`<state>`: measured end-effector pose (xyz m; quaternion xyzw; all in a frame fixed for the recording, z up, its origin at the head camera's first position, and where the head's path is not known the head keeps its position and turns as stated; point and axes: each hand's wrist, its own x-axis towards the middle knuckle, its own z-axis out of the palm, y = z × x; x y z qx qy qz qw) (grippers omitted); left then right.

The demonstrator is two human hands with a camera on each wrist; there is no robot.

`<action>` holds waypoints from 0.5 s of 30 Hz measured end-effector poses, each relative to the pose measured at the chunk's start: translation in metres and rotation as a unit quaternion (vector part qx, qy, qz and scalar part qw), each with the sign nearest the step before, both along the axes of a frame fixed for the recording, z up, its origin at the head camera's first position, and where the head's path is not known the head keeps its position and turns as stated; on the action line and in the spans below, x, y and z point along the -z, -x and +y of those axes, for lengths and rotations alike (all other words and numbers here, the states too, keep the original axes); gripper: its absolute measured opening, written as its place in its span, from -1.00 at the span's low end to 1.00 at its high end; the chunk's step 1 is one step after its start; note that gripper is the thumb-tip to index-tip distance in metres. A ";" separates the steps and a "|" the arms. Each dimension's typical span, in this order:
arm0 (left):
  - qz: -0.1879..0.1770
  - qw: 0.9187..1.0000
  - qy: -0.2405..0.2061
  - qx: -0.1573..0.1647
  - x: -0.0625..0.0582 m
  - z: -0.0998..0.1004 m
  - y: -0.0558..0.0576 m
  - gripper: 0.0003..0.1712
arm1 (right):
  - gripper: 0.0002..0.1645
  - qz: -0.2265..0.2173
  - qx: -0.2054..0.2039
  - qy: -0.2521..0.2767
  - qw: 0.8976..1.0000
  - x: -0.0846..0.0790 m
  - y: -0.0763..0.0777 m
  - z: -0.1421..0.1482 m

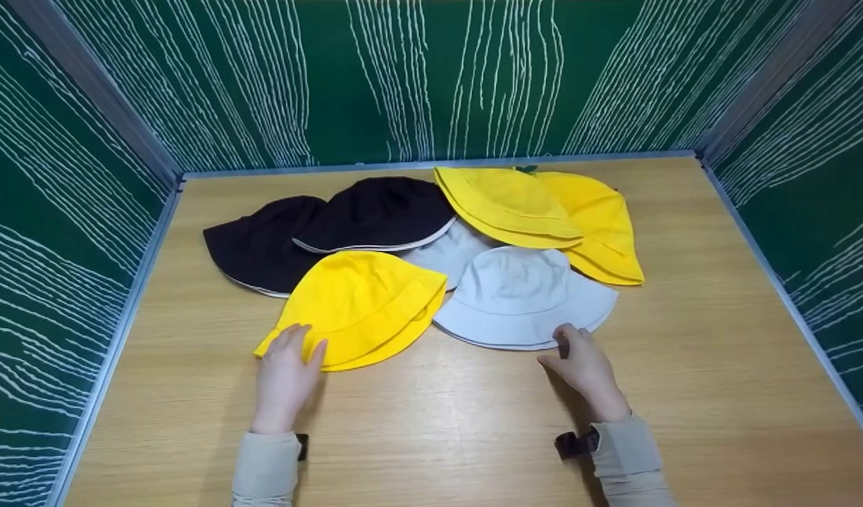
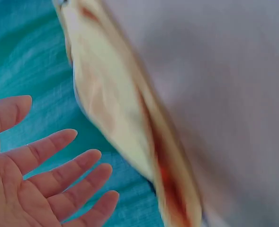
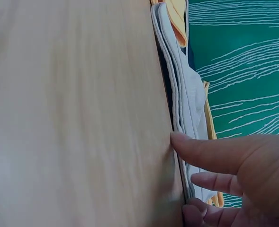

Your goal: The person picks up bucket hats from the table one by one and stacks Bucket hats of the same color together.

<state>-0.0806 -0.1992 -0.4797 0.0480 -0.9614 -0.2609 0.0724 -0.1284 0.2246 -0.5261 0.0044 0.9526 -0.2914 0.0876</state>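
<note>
My left hand is at the lower left brim of a yellow bucket hat, fingertips overlapping the fabric. The left wrist view shows its fingers spread and apart from a blurred, pale yellowish fabric edge. At the front brim of a light grey bucket hat is my right hand, thumb and fingers parted. Seen from the right wrist, the thumb tip lies right at the grey brim edge, with the other fingertips beside it. Both hats lie flattened, crowns toward the back.
Behind lie two black hats with white trim, overlapping on the left. Two more yellow hats overlap at the back right. Another grey hat is partly covered in the middle. Green panels with white lines enclose the wooden table.
</note>
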 end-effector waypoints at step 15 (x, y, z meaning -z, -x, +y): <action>-0.091 0.994 -0.041 -0.043 -0.018 -0.060 0.021 -0.38 | -0.51 0.004 0.002 0.005 1.000 0.001 -0.001 0.002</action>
